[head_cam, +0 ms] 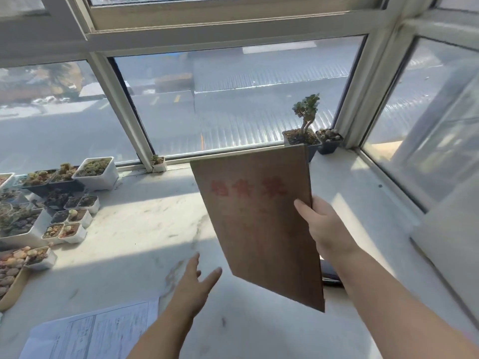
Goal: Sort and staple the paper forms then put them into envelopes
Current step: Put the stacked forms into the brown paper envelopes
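R hand [325, 224] grips brown envelope [256, 224] w/ red print, tilted.

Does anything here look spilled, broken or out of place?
Nothing is spilled or damaged. The brown paper envelope with red characters is tilted only because the right hand holds it up. The printed white paper forms lie flat by the open left hand.

Potted succulents [64, 200] line the marble windowsill [134, 229].
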Action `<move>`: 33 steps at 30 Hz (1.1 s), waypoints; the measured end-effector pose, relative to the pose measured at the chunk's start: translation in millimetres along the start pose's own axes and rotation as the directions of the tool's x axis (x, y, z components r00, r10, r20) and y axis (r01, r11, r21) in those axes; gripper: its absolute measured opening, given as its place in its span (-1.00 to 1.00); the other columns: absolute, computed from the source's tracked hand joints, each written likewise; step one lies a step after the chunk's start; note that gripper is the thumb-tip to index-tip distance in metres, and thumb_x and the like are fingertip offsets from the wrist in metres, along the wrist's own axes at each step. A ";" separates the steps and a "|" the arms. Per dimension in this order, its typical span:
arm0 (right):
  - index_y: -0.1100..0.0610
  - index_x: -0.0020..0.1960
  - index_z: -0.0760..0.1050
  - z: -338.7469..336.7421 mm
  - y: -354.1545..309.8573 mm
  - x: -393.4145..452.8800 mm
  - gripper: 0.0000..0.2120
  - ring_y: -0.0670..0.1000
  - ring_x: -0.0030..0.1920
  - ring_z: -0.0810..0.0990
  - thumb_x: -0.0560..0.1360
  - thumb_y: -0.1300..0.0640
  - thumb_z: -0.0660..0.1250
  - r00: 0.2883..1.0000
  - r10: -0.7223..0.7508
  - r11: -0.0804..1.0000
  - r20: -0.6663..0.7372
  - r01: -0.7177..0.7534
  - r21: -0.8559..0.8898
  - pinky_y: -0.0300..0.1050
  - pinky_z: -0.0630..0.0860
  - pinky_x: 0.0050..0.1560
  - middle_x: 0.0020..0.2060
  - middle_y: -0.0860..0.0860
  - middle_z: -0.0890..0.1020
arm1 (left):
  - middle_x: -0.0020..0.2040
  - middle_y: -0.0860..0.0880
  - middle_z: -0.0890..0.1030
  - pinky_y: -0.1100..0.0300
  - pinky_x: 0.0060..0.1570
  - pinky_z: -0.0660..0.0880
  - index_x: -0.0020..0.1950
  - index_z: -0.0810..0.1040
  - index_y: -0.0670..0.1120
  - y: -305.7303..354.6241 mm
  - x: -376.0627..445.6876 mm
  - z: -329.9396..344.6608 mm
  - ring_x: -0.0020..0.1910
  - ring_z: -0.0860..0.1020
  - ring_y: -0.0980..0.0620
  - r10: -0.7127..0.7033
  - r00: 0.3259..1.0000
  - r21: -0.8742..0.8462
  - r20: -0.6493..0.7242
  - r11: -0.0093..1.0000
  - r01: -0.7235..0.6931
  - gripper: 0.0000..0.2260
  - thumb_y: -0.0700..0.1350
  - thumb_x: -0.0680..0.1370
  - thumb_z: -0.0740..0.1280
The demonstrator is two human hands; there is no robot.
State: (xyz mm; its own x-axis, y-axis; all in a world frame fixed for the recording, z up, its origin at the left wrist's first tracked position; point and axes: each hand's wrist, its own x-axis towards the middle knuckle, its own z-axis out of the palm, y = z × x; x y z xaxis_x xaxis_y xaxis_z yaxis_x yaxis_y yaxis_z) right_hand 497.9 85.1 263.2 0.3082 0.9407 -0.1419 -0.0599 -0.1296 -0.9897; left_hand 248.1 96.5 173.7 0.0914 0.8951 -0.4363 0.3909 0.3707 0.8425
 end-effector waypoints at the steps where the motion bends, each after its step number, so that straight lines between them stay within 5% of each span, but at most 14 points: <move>1: 0.10 0.11 0.55 -7.0 -3.6 8.8 -0.80 -0.05 -0.05 0.69 0.64 0.20 0.16 0.997 0.069 0.991 0.023 -0.072 0.110 -0.15 0.62 -0.05 -0.07 -0.03 0.72 | 0.50 0.02 0.28 0.09 0.27 0.34 0.55 0.15 0.02 -3.0 4.8 6.4 0.42 0.33 0.02 -0.012 1.000 -0.028 0.001 1.000 0.012 -0.34 0.05 0.52 0.38; 5: 0.19 0.14 0.53 -23.5 8.9 34.3 -0.81 0.02 -0.11 0.69 0.63 0.20 0.17 0.974 0.211 0.944 0.086 -0.226 0.240 -0.13 0.63 -0.20 -0.06 0.08 0.71 | 0.23 -0.01 0.60 -0.01 0.18 0.50 0.32 0.45 -0.04 -21.5 18.7 23.9 0.18 0.56 -0.01 -0.140 0.987 -0.300 0.084 0.940 0.159 -0.50 0.06 0.44 0.45; 8: 0.14 0.23 0.47 -27.1 46.6 38.8 -0.79 -0.02 0.03 0.64 0.61 0.20 0.23 0.978 0.207 0.978 -0.019 -0.206 0.015 -0.12 0.59 0.00 0.10 0.06 0.65 | 0.05 -0.17 0.67 0.00 0.01 0.54 0.15 0.57 -0.20 -45.3 18.9 32.4 0.02 0.62 -0.14 -0.286 0.957 -0.477 0.036 0.837 0.268 -0.82 -0.20 0.58 0.31; 10: 0.05 0.30 0.39 -28.1 84.9 23.1 -0.69 -0.04 0.10 0.59 0.57 0.21 0.25 0.967 0.255 0.931 -0.031 -0.254 -0.263 -0.09 0.54 0.14 0.15 -0.01 0.60 | 0.03 -0.24 0.66 -0.02 0.07 0.51 0.05 0.59 -0.25 -64.0 11.9 40.6 -0.03 0.61 -0.15 -0.341 0.939 -0.453 -0.041 0.844 0.287 -0.88 -0.27 0.58 0.29; 13: -0.14 0.31 0.30 -28.9 141.0 -19.2 -0.52 -0.10 0.13 0.53 0.49 0.28 0.21 0.914 0.405 0.829 0.021 -0.357 -0.430 -0.21 0.48 0.13 0.19 -0.09 0.54 | 0.00 -0.17 0.62 0.16 0.03 0.38 -0.02 0.57 -0.22 -86.4 -2.6 52.9 0.01 0.53 -0.07 -0.339 0.927 -0.231 -0.161 0.926 0.299 -0.96 -0.27 0.55 0.34; 17: -0.04 0.50 0.10 -40.9 171.0 -50.0 -0.34 -0.08 0.29 0.38 0.50 0.25 0.27 0.864 0.503 0.758 0.024 -0.427 -0.494 -0.33 0.30 0.24 0.32 -0.07 0.37 | -0.07 -0.02 0.66 0.43 -0.11 0.42 -0.05 0.61 -0.17 -191.1 12.6 75.5 0.12 0.57 -0.07 -0.399 0.917 -0.093 -0.015 0.913 0.396 -0.29 0.33 0.06 0.57; 18: 0.00 0.55 -0.02 -45.2 176.6 -51.8 -0.27 -0.07 0.38 0.31 0.51 0.24 0.27 0.860 0.508 0.755 0.055 -0.413 -0.509 -0.34 0.24 0.31 0.39 -0.05 0.31 | -0.02 -0.05 0.69 0.45 -0.09 0.45 0.01 0.63 -0.20 -216.9 22.9 77.8 0.17 0.57 -0.09 -0.409 0.912 -0.108 -0.001 0.907 0.407 -0.19 0.36 0.00 0.57; 20: 0.04 0.58 -0.10 -51.7 186.5 -53.6 -0.25 -0.07 0.53 0.07 0.54 0.20 0.25 0.854 0.507 0.732 0.112 -0.359 -0.579 -0.25 0.08 0.47 0.54 -0.05 0.06 | -0.01 -0.23 0.67 0.42 -0.19 0.48 0.05 0.59 -0.37 -194.5 5.1 81.4 0.06 0.58 -0.17 -0.436 0.900 -0.123 0.012 0.893 0.434 -0.40 0.04 0.23 0.60; 22: 0.02 0.58 0.06 -57.1 193.0 -57.5 -0.34 -0.10 0.55 -0.04 0.54 0.20 0.22 0.856 0.498 0.686 0.135 -0.294 -0.666 -0.22 0.01 0.50 0.57 -0.08 -0.11 | 0.00 -0.33 0.64 0.40 -0.29 0.47 0.16 0.50 -0.47 -123.1 -24.1 73.1 -0.01 0.58 -0.20 -0.300 0.954 0.027 0.025 0.954 0.299 -0.71 -0.39 0.47 0.36; 24: -0.02 0.55 0.17 -61.1 199.0 -66.6 -0.40 -0.14 0.55 -0.03 0.54 0.17 0.20 0.867 0.477 0.627 0.144 -0.221 -0.747 -0.23 0.02 0.51 0.56 -0.14 -0.18 | 0.22 -0.33 0.53 0.28 0.01 0.46 0.35 0.36 -0.41 -112.6 -28.0 78.5 0.21 0.51 -0.25 -0.265 0.964 0.048 -0.008 0.963 0.265 -0.51 -0.52 0.42 0.31; 26: -0.07 0.55 0.15 -63.7 200.5 -79.7 -0.39 -0.13 0.55 -0.01 0.54 0.15 0.20 0.872 0.470 0.573 0.138 -0.182 -0.799 -0.23 0.01 0.51 0.56 -0.14 -0.16 | 0.38 -0.27 0.42 0.05 0.32 0.33 0.45 0.29 -0.30 -101.9 -24.1 77.7 0.35 0.41 -0.20 -0.300 0.952 0.080 -0.061 0.949 0.304 -0.32 -0.41 0.34 0.41; 28: -0.09 0.56 0.08 -65.2 194.6 -92.8 -0.37 -0.07 0.53 0.10 0.55 0.14 0.21 0.873 0.476 0.547 0.104 -0.201 -0.813 -0.25 0.06 0.48 0.57 -0.06 -0.03 | 0.43 -0.22 0.36 0.00 0.36 0.28 0.49 0.27 -0.18 -87.3 -26.4 76.2 0.37 0.37 -0.18 -0.223 0.972 0.181 -0.078 0.955 0.233 -0.36 -0.30 0.44 0.40; 31: -0.18 0.52 0.07 -72.9 165.9 -111.8 -0.37 -0.13 0.10 0.54 0.55 0.12 0.24 0.903 0.430 0.659 -0.019 -0.328 -0.677 -0.32 0.38 0.18 0.37 -0.05 0.39 | 0.32 -0.08 0.45 0.05 0.12 0.43 0.54 0.12 0.07 -53.8 -37.5 57.8 0.04 0.57 -0.06 0.028 1.000 0.245 -0.012 0.969 -0.024 -0.35 -0.17 0.54 0.35; 33: -0.22 0.46 0.11 -86.8 138.6 -129.5 -0.41 -0.17 -0.15 0.55 0.55 0.14 0.26 0.930 0.354 0.739 -0.100 -0.344 -0.580 -0.37 0.42 -0.04 0.16 -0.09 0.51 | 0.18 0.03 0.48 0.11 -0.07 0.47 0.52 0.02 0.25 -29.0 -42.2 42.9 -0.13 0.59 0.11 0.222 0.974 0.348 0.053 0.910 -0.227 -0.31 -0.12 0.55 0.35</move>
State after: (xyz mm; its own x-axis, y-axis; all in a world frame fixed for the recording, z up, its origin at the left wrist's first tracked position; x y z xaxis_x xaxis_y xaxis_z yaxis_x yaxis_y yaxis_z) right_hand 532.1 -81.8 142.9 0.3602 0.7974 -0.4842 0.4002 -0.6009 -0.6919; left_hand 272.2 37.4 154.1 0.2244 0.9408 -0.2542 0.6540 0.0480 0.7550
